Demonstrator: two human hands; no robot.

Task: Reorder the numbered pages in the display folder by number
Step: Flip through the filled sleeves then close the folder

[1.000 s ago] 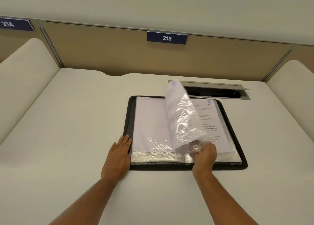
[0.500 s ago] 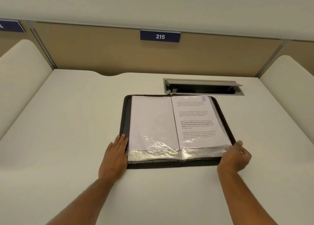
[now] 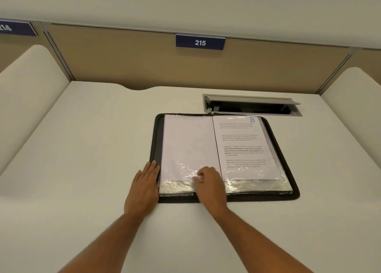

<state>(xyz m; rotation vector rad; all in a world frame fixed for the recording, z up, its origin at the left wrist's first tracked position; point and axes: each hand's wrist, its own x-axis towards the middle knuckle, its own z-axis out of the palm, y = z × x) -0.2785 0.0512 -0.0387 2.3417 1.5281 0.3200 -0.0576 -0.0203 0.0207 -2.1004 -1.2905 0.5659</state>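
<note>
The display folder lies open on the white desk, with the page marked 8 on its right side. The left hand rests flat on the folder's left edge. The right hand has curled fingers pinching the bottom of the left plastic sleeve.

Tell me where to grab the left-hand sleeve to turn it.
Take the left-hand sleeve at its near bottom edge, coming from the near side. The crinkled plastic there overhangs the paper, and the right hand is already on that edge; the spine side is bound.
</note>
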